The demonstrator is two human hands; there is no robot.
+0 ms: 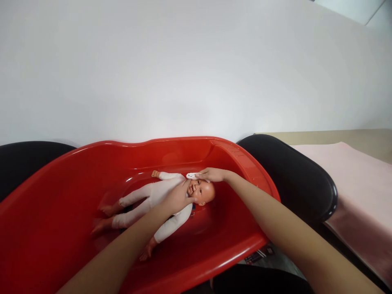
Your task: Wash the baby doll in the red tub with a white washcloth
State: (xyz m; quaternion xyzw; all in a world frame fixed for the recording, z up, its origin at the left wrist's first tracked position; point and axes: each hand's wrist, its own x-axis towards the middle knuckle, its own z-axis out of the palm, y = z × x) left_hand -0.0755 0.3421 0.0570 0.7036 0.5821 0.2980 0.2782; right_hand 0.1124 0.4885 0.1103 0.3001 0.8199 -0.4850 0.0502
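Note:
A baby doll (162, 191) in a white bodysuit lies on its back inside a red baby bathtub (171, 272), its head to the right and its legs to the left. My left hand (178, 199) grips it around the chin and neck, with the thumb along its cheek. Pinched in the fingers of my right hand (212, 174) is a small white cloth (192, 176), held by the far side of the doll's head. The doll's neck is hidden behind my left hand.
Black chair-like shapes flank the tub, one at the left (27, 159) and one at the right (288, 175). Farther right lies a pink sheet (364, 179) on a flat surface. A white wall (183, 73) rises behind the tub.

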